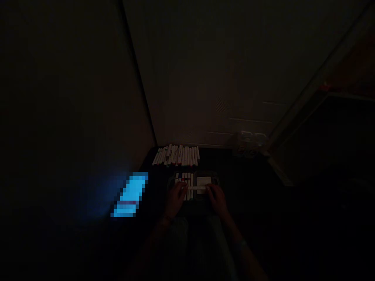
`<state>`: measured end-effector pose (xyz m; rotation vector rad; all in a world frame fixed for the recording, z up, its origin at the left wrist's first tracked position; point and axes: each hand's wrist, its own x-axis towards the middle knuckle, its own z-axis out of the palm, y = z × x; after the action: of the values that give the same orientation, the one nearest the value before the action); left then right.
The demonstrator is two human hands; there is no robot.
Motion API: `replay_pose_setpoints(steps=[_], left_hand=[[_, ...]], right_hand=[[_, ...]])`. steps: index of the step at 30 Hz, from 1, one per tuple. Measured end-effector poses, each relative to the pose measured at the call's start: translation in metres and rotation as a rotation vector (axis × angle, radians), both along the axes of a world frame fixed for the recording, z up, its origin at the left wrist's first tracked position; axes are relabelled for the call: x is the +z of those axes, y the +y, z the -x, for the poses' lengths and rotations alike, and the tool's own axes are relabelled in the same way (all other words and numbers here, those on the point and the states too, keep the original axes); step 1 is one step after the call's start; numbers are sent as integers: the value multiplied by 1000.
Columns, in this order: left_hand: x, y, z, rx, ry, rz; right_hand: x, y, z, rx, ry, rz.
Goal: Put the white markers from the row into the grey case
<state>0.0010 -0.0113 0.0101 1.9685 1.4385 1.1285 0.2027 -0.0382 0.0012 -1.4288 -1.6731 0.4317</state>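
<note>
Between my two hands a white marker (197, 188) lies level, gripped near one end by my left hand (177, 193) and at the other by my right hand (216, 194). Both hands have their fingers closed on it. Beneath it is a dark case (217, 175) with two compartments. Several white markers (188, 181) stand side by side in its left compartment, partly covered by my left fingers. A pale, card-like block (203, 182) shows in the right compartment. The scene is very dark, so small details are lost.
A long row of white markers (187, 155) lies behind the case, by the wall. Left of the case glows a blurred blue screen (130, 195). Clear plastic containers (247, 144) stand at the back right of the dark table (246, 179). Walls rise behind and left.
</note>
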Motion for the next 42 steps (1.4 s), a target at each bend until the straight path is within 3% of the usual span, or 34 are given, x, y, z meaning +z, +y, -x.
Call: replay_pose_setpoints(steps=[29, 42], left_hand=[[3, 0, -1, 2, -1, 6], [-4, 3, 1, -15, 45, -10]], right_hand=[[3, -1, 0, -11, -33, -40], [3, -1, 0, 0, -34, -36]])
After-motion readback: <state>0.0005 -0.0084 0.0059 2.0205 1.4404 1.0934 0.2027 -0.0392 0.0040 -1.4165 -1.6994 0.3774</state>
